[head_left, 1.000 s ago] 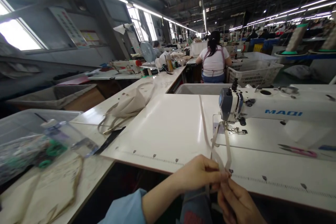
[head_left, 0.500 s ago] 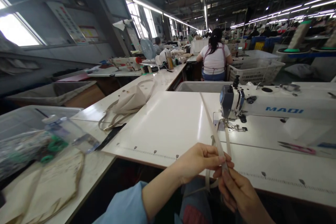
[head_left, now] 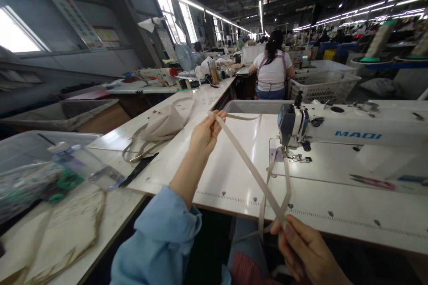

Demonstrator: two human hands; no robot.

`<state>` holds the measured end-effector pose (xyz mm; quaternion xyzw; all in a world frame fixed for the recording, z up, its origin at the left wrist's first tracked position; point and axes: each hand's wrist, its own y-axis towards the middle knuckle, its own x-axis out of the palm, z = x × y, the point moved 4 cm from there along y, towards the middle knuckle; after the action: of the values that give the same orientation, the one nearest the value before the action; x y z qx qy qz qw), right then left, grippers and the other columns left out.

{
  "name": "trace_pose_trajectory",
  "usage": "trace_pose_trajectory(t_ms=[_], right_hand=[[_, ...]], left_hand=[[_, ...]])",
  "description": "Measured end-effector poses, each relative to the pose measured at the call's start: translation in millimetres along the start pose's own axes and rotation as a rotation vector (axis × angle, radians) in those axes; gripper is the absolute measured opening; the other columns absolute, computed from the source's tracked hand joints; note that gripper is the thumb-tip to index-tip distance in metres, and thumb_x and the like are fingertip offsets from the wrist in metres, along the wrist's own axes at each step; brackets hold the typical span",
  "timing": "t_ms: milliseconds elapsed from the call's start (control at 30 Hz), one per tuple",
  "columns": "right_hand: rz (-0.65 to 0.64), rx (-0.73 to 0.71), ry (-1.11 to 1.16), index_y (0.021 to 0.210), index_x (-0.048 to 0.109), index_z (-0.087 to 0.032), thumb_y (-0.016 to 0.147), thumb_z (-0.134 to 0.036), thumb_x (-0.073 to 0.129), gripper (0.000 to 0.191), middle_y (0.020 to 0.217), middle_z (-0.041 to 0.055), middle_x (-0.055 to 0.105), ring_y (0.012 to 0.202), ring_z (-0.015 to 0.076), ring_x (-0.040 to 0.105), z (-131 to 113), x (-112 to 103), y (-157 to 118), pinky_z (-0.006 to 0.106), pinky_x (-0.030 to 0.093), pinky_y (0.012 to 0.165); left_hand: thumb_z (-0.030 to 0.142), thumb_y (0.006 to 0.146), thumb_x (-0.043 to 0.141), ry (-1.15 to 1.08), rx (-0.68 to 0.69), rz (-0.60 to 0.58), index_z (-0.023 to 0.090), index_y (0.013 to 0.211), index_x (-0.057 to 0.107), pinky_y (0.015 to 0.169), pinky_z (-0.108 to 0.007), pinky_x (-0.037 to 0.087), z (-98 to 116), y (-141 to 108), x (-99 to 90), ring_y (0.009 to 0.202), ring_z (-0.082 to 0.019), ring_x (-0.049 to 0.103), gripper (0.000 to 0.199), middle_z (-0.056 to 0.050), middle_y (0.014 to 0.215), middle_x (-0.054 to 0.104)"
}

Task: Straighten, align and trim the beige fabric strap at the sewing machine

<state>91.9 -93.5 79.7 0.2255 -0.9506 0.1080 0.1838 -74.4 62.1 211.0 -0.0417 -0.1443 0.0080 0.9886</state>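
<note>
- Cream fabric pieces (head_left: 65, 231) lie on the side desk (head_left: 117, 202), well apart from either grip, with a clear bottle (head_left: 88, 167) just beyond them.
- Nearer, to the left of the left grip, I see a beige cloth bundle (head_left: 162, 122) with straps.
- The left grip (head_left: 205, 131), raised over the main desk (head_left: 227, 173), pinches a pale strip (head_left: 247, 165); a tail trails rightward beyond it.
- Between the two grips the strip runs straight, slanting down to the right one.
- The right grip (head_left: 297, 245) is closed on the strip at the near edge, with a loop hanging just left of it.
- Beyond the right grip, lengths reach the sewing machine (head_left: 361, 131) around its needle. I'd judge the work partway: strip drawn out, the held stretch left to handle; stitching I cannot make out.
- Pink-handled snips (head_left: 372, 181) lie unused, right of both grips.
</note>
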Motion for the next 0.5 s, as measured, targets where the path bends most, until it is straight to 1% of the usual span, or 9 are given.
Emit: trace_pose_trajectory(t_ms=[100,167,200,233,267,367,400,433,500], right_hand=[[0.053,-0.029,-0.014,0.09,0.053,-0.018,0.09,-0.052,0.038,0.037,0.047,-0.0116,0.038,0.032,0.0034,0.029,-5,-3,10,0.016,0.025,0.033],[0.071,-0.059,-0.021,0.09,0.052,-0.018,0.09,-0.052,0.038,0.037,0.048,-0.0118,0.038,0.033,0.0033,0.029,-10,-3,17,0.016,0.025,0.033],[0.063,-0.07,-0.027,0.09,0.051,-0.018,0.09,-0.052,0.038,0.037,0.048,-0.0117,0.038,0.033,0.0034,0.029,-11,-3,20,0.017,0.027,0.034],[0.05,-0.079,-0.037,0.089,0.052,-0.018,0.09,-0.052,0.038,0.037,0.048,-0.0115,0.039,0.034,0.0036,0.03,-13,-4,21,0.017,0.028,0.034],[0.031,-0.081,-0.049,0.088,0.052,-0.017,0.09,-0.052,0.037,0.037,0.048,-0.0112,0.039,0.034,0.0039,0.031,-13,-4,22,0.017,0.029,0.035],[-0.02,-0.06,-0.092,0.085,0.055,-0.017,0.09,-0.051,0.038,0.038,0.047,-0.0111,0.038,0.034,0.0036,0.031,-10,-9,19,0.016,0.028,0.035],[-0.019,-0.052,-0.106,0.085,0.055,-0.017,0.09,-0.051,0.039,0.038,0.046,-0.0113,0.037,0.034,0.0034,0.03,-9,-11,19,0.016,0.027,0.034],[-0.009,-0.046,-0.117,0.085,0.055,-0.017,0.09,-0.051,0.039,0.038,0.046,-0.0116,0.036,0.033,0.0033,0.029,-8,-13,19,0.016,0.027,0.034],[0.038,-0.046,-0.123,0.086,0.055,-0.018,0.09,-0.051,0.039,0.037,0.046,-0.0121,0.035,0.032,0.0032,0.027,-9,-16,22,0.016,0.024,0.032]], left_hand=[[0.037,0.074,0.071,0.067,-0.126,-0.151,0.008,0.083,0.066,0.068,-0.031,0.055,-21,-25,15.1,0.073,-0.021,0.067,0.03,-0.012,0.079,0.071],[0.035,0.072,0.074,0.179,-0.336,-0.487,0.009,0.084,0.068,0.071,-0.031,0.054,-48,-49,32.4,0.073,-0.02,0.067,0.029,-0.011,0.081,0.072],[0.034,0.072,0.073,0.205,-0.364,-0.57,0.009,0.085,0.068,0.071,-0.03,0.054,-54,-54,35.3,0.072,-0.02,0.067,0.028,-0.011,0.081,0.072],[0.034,0.073,0.072,0.201,-0.345,-0.571,0.01,0.086,0.068,0.072,-0.03,0.054,-52,-51,33.7,0.073,-0.019,0.067,0.027,-0.011,0.082,0.072],[0.034,0.075,0.07,0.162,-0.27,-0.48,0.01,0.087,0.068,0.072,-0.029,0.053,-44,-39,27.1,0.074,-0.019,0.067,0.026,-0.01,0.083,0.072],[0.032,0.084,0.061,-0.091,0.072,0.055,0.011,0.094,0.064,0.073,-0.025,0.053,2,7,-11.4,0.076,-0.015,0.067,0.023,-0.01,0.086,0.071],[0.031,0.087,0.057,-0.15,0.127,0.169,0.011,0.096,0.063,0.074,-0.024,0.053,11,16,-20.8,0.078,-0.014,0.067,0.022,-0.01,0.089,0.071],[0.03,0.088,0.056,-0.171,0.134,0.217,0.011,0.096,0.062,0.075,-0.024,0.054,13,18,-25.0,0.08,-0.014,0.067,0.022,-0.011,0.09,0.071],[0.032,0.084,0.061,-0.094,-0.01,0.066,0.009,0.091,0.063,0.077,-0.029,0.054,-4,7,-15.3,0.08,-0.018,0.068,0.024,-0.012,0.089,0.071]])
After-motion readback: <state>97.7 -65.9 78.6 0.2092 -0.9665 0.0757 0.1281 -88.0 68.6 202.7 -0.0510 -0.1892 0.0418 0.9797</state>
